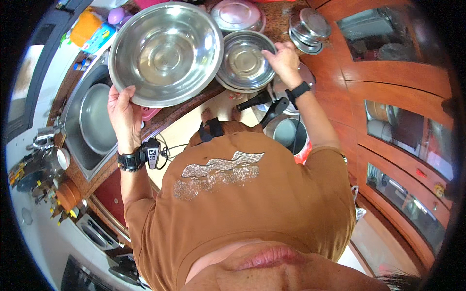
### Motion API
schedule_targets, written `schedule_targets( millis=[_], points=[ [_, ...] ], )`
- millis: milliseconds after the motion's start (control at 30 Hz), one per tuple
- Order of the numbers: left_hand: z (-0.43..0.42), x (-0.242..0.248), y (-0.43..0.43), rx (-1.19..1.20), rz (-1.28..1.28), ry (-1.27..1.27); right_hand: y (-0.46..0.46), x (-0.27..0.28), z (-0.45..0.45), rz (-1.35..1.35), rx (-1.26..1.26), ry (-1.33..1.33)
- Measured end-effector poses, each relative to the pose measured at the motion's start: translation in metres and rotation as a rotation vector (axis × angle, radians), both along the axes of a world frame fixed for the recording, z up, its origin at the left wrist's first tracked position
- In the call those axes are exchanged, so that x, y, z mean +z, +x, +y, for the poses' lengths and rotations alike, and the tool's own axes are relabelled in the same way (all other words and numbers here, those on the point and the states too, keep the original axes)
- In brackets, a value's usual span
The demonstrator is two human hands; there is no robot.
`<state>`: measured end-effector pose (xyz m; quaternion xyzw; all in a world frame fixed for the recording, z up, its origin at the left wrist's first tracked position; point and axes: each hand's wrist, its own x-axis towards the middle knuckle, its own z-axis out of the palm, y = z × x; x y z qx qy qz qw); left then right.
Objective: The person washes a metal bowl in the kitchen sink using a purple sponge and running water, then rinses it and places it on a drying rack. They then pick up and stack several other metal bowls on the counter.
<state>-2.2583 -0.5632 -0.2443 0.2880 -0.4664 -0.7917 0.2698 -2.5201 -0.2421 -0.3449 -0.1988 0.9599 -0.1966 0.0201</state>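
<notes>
My left hand (123,114) grips the near-left rim of a large stainless steel basin (165,62), thumb over the edge. The basin tilts its shiny inside towards me and is bare apart from reflections. At the right, my right hand (285,62) holds the rim of a smaller steel bowl (245,62), its thumb reaching inside. Another rim shows under this bowl, so it seems to sit in a stack. The two vessels touch or overlap in the view; which, I cannot tell.
A steel sink (87,160) at the left holds a large round pan (96,116). Behind stand a lidded steel container (236,15) and stacked steel tins (309,29). Pots with black handles (275,111) are low at the right. Wooden cabinets (393,78) line the right side.
</notes>
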Motion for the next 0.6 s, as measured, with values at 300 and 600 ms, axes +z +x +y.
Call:
schedule_targets(
  millis=[300,600],
  points=[
    [0.013,-0.006,-0.015,-0.04,-0.056,0.033,-0.052,-0.04,0.042,-0.185,-0.518,-0.61],
    [0.022,-0.005,-0.018,-0.041,-0.065,0.016,-0.156,-0.042,0.082,-0.588,-1.0,-0.857]
  ],
)
